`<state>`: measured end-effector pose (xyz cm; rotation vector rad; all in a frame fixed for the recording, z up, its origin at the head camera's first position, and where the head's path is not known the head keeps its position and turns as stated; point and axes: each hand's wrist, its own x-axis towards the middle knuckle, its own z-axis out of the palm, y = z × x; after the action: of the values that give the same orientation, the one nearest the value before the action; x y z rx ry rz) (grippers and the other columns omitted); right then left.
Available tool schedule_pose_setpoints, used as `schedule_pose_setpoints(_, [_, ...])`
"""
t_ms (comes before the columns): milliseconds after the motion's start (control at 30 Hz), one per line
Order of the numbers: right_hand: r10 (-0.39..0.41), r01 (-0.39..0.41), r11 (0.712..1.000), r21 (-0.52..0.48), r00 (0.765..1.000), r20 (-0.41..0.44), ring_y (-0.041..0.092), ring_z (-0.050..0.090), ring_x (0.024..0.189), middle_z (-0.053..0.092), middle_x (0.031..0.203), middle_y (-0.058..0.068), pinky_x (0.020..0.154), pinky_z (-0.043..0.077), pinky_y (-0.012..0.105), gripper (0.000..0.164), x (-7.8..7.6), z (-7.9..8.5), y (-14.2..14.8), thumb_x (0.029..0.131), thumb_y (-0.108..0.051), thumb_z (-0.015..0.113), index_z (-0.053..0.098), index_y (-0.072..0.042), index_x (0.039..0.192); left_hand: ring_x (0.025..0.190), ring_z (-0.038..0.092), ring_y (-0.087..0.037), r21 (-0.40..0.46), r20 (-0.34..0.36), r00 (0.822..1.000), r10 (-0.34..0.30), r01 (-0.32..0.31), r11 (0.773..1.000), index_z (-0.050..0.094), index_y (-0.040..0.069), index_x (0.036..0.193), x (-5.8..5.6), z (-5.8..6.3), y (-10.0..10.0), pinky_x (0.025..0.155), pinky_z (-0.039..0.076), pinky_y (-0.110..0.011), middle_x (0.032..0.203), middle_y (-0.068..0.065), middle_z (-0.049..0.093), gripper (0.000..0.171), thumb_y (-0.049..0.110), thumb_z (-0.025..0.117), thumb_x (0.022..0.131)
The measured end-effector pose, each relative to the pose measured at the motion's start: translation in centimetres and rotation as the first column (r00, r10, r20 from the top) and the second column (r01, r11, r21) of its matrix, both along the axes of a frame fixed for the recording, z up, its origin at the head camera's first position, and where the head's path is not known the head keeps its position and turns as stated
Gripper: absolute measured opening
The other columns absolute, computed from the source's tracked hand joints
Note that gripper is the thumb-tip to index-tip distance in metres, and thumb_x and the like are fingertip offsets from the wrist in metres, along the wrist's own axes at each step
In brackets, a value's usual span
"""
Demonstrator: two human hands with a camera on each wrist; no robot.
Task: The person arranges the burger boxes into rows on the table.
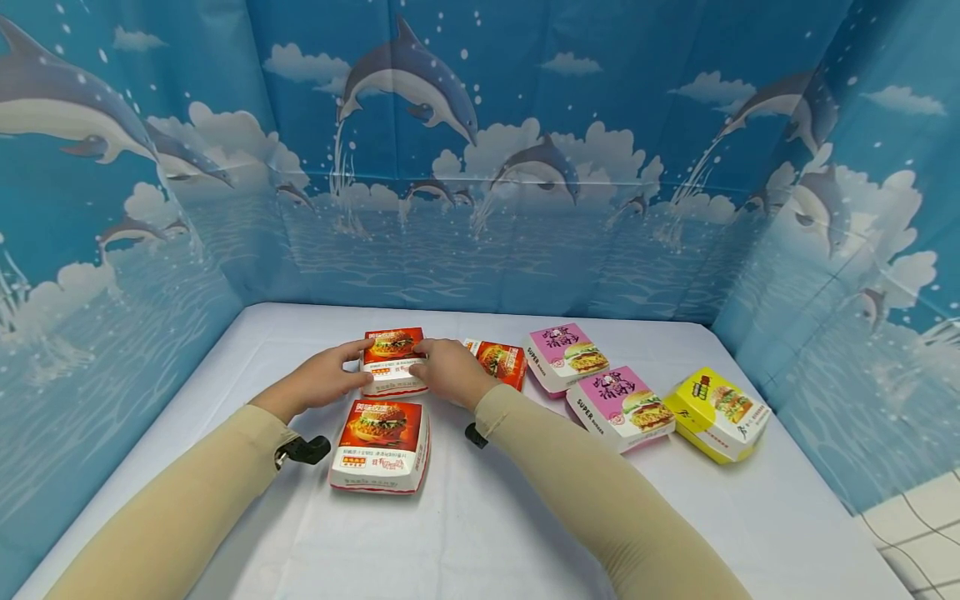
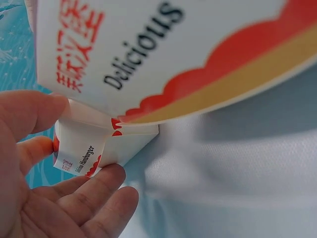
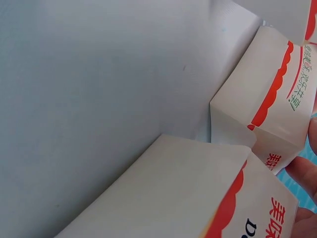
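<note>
Toward the back left of the table, a red-and-white hamburger box [image 1: 393, 379] lies between my two hands. My left hand [image 1: 322, 382] holds its left side, thumb at the near corner and a finger at the far one. On the right side, my right hand [image 1: 453, 371] grips the same box, its thumb over the edge. A matching hamburger box [image 1: 380, 446] lies just in front, touched by neither hand. In the left wrist view, thumb and fingers meet the held box [image 2: 81, 144]. Only some fingertips show beside boxes in the right wrist view.
A third red hamburger box [image 1: 504, 363] is partly hidden behind my right hand. Farther right lie two pink burger boxes [image 1: 555, 354] [image 1: 611, 408] and a yellow-and-white burger box [image 1: 716, 412]. A blue dolphin-print curtain [image 1: 480, 250] encloses the white table [image 1: 480, 517].
</note>
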<state>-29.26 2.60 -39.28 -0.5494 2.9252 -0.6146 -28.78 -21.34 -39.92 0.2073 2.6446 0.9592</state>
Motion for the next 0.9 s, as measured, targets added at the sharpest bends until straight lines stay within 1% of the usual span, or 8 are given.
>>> schedule_pose_setpoints(267, [-0.004,0.004,1.000,-0.015,1.000,-0.003,0.024,0.062,0.136,0.069,0.142,0.005,0.113,0.051,0.042,0.047,-0.04,-0.17,0.00,0.105,-0.038,0.066,0.063,-0.016,0.146,0.142,0.050,-0.042,-0.004,-0.001,1.000,-0.001,0.001,1.000,0.025,0.023,0.169,-0.04,-0.05,0.02,0.107,0.052,-0.057,0.168,-0.023,0.035,0.079,0.042,0.063,0.103])
schedule_pose_setpoints(333, [-0.004,0.004,1.000,-0.017,1.000,-0.006,0.024,0.063,0.135,0.070,0.141,0.005,0.112,0.052,0.042,0.047,-0.01,-0.19,0.02,0.105,-0.038,0.066,0.063,-0.016,0.146,0.139,0.053,-0.040,-0.005,0.000,1.000,-0.002,0.002,1.000,0.025,0.023,0.169,-0.05,-0.05,0.03,0.106,0.053,-0.056,0.169,-0.023,0.035,0.078,0.042,0.063,0.103])
schedule_pose_setpoints(467, [-0.003,0.003,1.000,-0.021,1.000,-0.017,0.024,0.065,0.133,0.071,0.140,0.006,0.112,0.052,0.041,0.047,0.03,-0.23,0.05,0.105,-0.038,0.066,0.063,-0.015,0.146,0.125,0.062,-0.033,-0.003,0.001,1.000,-0.003,0.003,1.000,0.025,0.023,0.169,-0.04,-0.04,0.04,0.100,0.056,-0.050,0.169,-0.022,0.035,0.077,0.041,0.062,0.104])
schedule_pose_setpoints(567, [0.001,-0.001,1.000,-0.024,1.000,-0.026,0.024,0.065,0.132,0.071,0.139,0.007,0.111,0.053,0.042,0.047,0.10,-0.17,0.07,0.105,-0.037,0.066,0.063,-0.014,0.146,0.122,0.063,-0.031,-0.001,-0.002,1.000,-0.008,0.008,1.000,0.025,0.023,0.169,-0.01,-0.04,0.04,0.098,0.057,-0.047,0.169,-0.022,0.035,0.076,0.040,0.062,0.104])
schedule_pose_setpoints(633, [0.001,-0.002,1.000,-0.025,1.000,-0.029,0.025,0.066,0.131,0.071,0.139,0.007,0.111,0.053,0.042,0.048,0.14,-0.13,0.07,0.104,-0.037,0.066,0.063,-0.014,0.146,0.124,0.062,-0.033,-0.003,-0.004,1.000,-0.012,0.012,1.000,0.025,0.023,0.169,0.00,-0.07,0.03,0.098,0.057,-0.047,0.169,-0.022,0.035,0.076,0.039,0.061,0.105])
schedule_pose_setpoints(733, [0.001,-0.002,1.000,-0.023,1.000,-0.029,0.025,0.065,0.132,0.071,0.140,0.008,0.111,0.053,0.042,0.050,0.15,-0.12,0.03,0.104,-0.038,0.067,0.061,-0.014,0.148,0.135,0.056,-0.038,-0.005,-0.006,1.000,-0.010,0.010,1.000,0.025,0.023,0.169,0.00,-0.13,0.03,0.103,0.054,-0.053,0.169,-0.022,0.035,0.075,0.038,0.061,0.105])
schedule_pose_setpoints(833, [-0.005,0.005,1.000,-0.010,1.000,-0.025,0.025,0.064,0.134,0.069,0.142,0.008,0.112,0.052,0.041,0.052,0.13,-0.14,-0.01,0.104,-0.039,0.067,0.060,-0.014,0.149,0.148,0.043,-0.043,-0.003,-0.006,1.000,-0.002,0.002,1.000,0.024,0.024,0.169,-0.01,-0.20,0.03,0.112,0.047,-0.061,0.169,-0.021,0.034,0.074,0.037,0.059,0.105])
schedule_pose_setpoints(900, [-0.006,0.006,1.000,0.000,1.000,-0.022,0.025,0.064,0.135,0.070,0.142,0.008,0.112,0.052,0.042,0.052,0.10,-0.14,-0.05,0.104,-0.040,0.066,0.060,-0.014,0.149,0.152,0.037,-0.046,-0.006,-0.007,1.000,-0.006,0.005,1.000,0.024,0.023,0.170,-0.02,-0.23,0.04,0.115,0.044,-0.064,0.169,-0.022,0.033,0.074,0.037,0.059,0.105])
